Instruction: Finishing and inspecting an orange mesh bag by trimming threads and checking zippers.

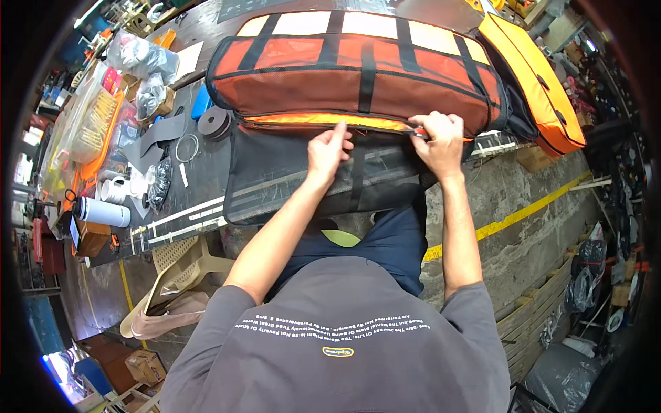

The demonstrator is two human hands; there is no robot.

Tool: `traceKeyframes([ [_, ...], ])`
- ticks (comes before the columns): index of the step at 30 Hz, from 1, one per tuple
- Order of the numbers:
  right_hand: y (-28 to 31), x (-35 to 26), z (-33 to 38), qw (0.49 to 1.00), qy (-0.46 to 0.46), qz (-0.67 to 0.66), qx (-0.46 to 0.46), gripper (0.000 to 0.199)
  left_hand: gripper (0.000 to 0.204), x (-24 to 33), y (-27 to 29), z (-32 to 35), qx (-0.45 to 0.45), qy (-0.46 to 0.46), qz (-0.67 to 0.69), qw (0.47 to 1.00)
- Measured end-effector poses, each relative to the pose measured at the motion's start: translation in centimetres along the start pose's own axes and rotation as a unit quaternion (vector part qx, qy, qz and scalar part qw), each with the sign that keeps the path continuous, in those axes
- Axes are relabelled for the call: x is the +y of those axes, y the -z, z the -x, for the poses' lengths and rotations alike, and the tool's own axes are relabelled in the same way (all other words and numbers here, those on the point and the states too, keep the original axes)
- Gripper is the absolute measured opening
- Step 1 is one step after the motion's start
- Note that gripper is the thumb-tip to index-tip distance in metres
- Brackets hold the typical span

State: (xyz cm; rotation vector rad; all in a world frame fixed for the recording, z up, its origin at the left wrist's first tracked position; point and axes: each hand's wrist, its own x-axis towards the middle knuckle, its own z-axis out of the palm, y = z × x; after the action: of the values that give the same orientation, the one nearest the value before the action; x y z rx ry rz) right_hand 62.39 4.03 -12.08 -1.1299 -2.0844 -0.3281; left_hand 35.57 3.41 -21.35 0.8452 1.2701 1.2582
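Observation:
A long red-brown bag (296, 89) with black straps and pale panels lies across the table in front of me. Its black mesh flap (289, 168) hangs toward my lap. Between them runs an orange strip (310, 120) with dark edging. Beside that strip, my left hand (329, 153) has its thumb raised and its fingers loosely curled and apart, with nothing visible in it. At the strip's right end, my right hand (439, 141) is closed on a small red-and-metal tool (418, 132); the fingers hide most of it.
An orange-yellow bag section (537, 82) extends at the far right. A black webbing roll (215, 122), a white bottle (103, 212) and a clear plastic box (86, 127) occupy the table's left. A beige plastic chair (186, 265) stands below the table edge.

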Motion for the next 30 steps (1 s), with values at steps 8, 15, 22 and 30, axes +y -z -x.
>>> traceKeyframes([
  [8,3.7,5.3,0.9,0.990,0.032,0.109,-0.079,0.018,0.039,1.2,0.1,-2.1,-0.027,0.022,0.070,0.997],
  [15,7.9,3.5,-2.4,0.992,-0.050,0.005,-0.118,0.014,0.036,3.7,1.4,-0.5,0.024,-0.120,0.009,0.992],
  [22,15.3,-3.7,-10.7,0.985,-0.033,-0.130,-0.109,0.019,0.035,18.0,6.0,2.0,0.018,-0.251,-0.033,0.967],
  [30,14.5,-2.1,-12.3,0.899,-0.231,-0.348,-0.132,0.015,0.055,22.7,1.1,4.3,0.105,-0.608,-0.394,0.682],
])
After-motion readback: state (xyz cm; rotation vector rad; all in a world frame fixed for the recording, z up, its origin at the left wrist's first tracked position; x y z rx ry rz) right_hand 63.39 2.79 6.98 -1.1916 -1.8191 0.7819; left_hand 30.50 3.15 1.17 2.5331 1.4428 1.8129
